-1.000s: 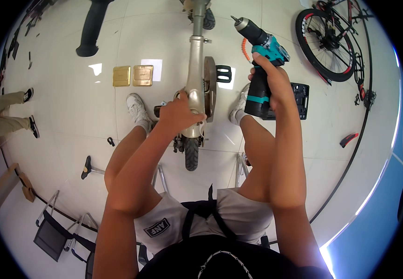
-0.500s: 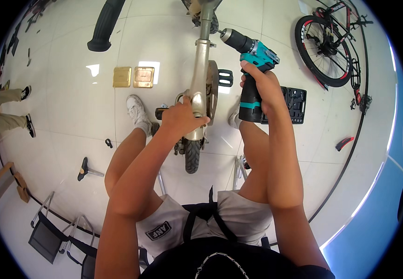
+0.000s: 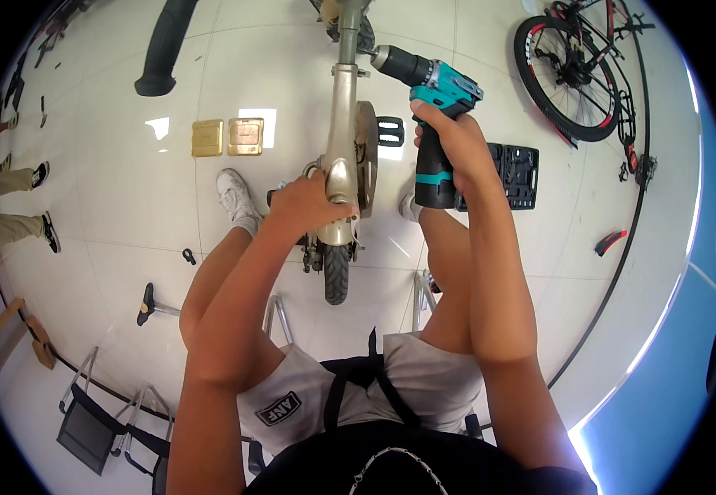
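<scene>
My right hand (image 3: pixel 454 142) is wrapped round the grip of a teal and black cordless drill (image 3: pixel 444 89). The drill points up and left, its bit close to the upper part of a metallic bike frame (image 3: pixel 342 107); whether the tip touches cannot be made out. My left hand (image 3: pixel 302 203) grips the lower part of that frame, thumb on the right side near the joint above the small black tire (image 3: pixel 336 276). A round brownish disc (image 3: pixel 366 157) and a black pedal (image 3: pixel 390 131) show right of the frame.
Two gold square boxes (image 3: pixel 207 139) lie on the floor at left, and an open black tool case (image 3: pixel 520 176) at right. A bicycle (image 3: pixel 572 74) lies at the upper right. A black grip (image 3: pixel 160 62) hangs at the upper left. Chairs (image 3: pixel 89 429) stand at the lower left.
The whole scene, frame, drill and both hands included, has shifted slightly left in view. Both hands keep their holds, and the drill stays at the same part of the frame.
</scene>
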`<state>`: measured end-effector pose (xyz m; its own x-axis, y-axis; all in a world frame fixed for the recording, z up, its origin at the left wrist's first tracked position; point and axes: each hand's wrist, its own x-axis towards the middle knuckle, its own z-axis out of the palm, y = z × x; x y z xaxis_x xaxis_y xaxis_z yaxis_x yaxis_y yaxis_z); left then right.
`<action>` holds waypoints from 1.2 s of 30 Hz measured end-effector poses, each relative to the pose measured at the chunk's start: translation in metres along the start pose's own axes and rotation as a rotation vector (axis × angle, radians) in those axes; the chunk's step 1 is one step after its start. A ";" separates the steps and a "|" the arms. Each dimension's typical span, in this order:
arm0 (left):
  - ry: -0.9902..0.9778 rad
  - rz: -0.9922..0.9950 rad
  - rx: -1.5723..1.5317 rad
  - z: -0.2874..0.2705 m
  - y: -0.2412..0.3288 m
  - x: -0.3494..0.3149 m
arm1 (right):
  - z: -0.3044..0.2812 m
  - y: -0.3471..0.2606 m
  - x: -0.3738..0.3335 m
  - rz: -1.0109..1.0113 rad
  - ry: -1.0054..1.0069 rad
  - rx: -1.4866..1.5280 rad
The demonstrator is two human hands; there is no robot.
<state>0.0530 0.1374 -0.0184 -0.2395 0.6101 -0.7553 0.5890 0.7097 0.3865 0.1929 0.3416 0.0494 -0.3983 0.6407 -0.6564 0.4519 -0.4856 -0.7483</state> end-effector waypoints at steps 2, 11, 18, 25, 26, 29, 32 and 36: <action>-0.023 0.020 -0.001 -0.005 -0.002 0.000 | -0.001 0.002 0.005 0.025 0.008 -0.059; 0.050 0.125 -0.320 -0.022 -0.011 -0.003 | -0.002 0.002 0.002 -0.026 0.040 -0.321; 0.100 0.171 -0.305 -0.018 -0.018 0.000 | -0.007 -0.003 0.002 -0.019 -0.023 -0.129; 0.095 0.144 -0.325 -0.030 -0.027 0.003 | -0.049 -0.001 0.004 -0.214 0.219 0.157; 0.084 0.136 -0.307 -0.031 -0.028 0.004 | -0.045 0.000 0.001 -0.346 0.330 0.263; 0.091 0.118 -0.250 -0.030 -0.028 0.005 | -0.064 -0.002 0.011 -0.690 0.486 0.259; 0.025 0.106 -0.233 -0.032 -0.023 0.000 | -0.086 0.000 0.003 -0.334 0.134 0.674; -0.020 0.105 -0.195 -0.032 -0.021 0.004 | -0.087 0.013 0.014 -0.112 -0.220 1.004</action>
<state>0.0145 0.1361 -0.0125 -0.1686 0.6788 -0.7148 0.4491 0.6984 0.5573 0.2627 0.3957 0.0385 -0.5798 0.6391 -0.5054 -0.4307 -0.7669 -0.4757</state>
